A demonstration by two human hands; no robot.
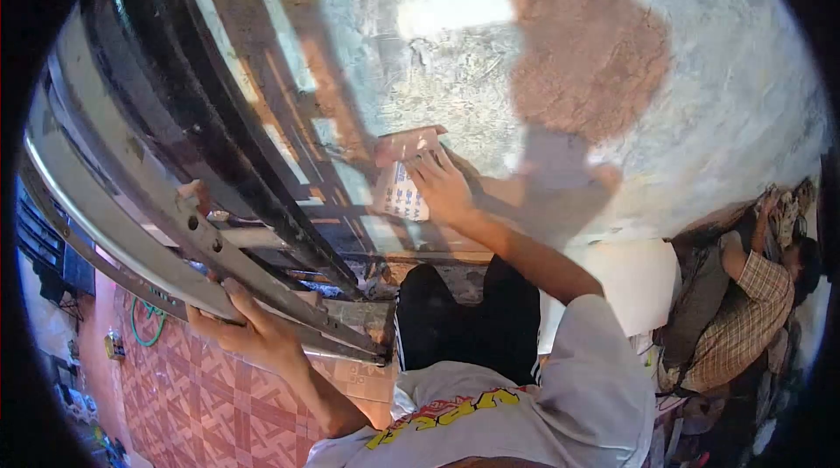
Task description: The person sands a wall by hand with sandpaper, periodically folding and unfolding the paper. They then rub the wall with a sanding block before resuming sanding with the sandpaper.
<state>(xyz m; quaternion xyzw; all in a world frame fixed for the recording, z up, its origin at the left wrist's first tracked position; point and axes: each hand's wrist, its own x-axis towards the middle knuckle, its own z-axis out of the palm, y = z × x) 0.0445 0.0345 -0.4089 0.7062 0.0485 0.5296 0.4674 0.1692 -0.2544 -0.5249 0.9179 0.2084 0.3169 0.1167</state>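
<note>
My right hand [444, 190] is against the plastered wall, its fingers pressed on a sheet of sandpaper [404, 191]. The sheet's white back carries blue print, and its reddish-brown upper edge is folded over. The palm side of this hand is hidden. Lower left, my left hand [249, 328] grips a grey metal rail [188, 284], with thumb and fingers on either side of its edge. The rail curves up to the left beside a second grey rail with holes [193, 223].
A dark metal frame [254, 162] stands between the rails and the rough wall [464, 74], which has a bare brown patch [586, 57]. Another person in a checked shirt [735, 319] crouches at the right. A green hose [147, 324] lies on the red patterned floor [201, 380].
</note>
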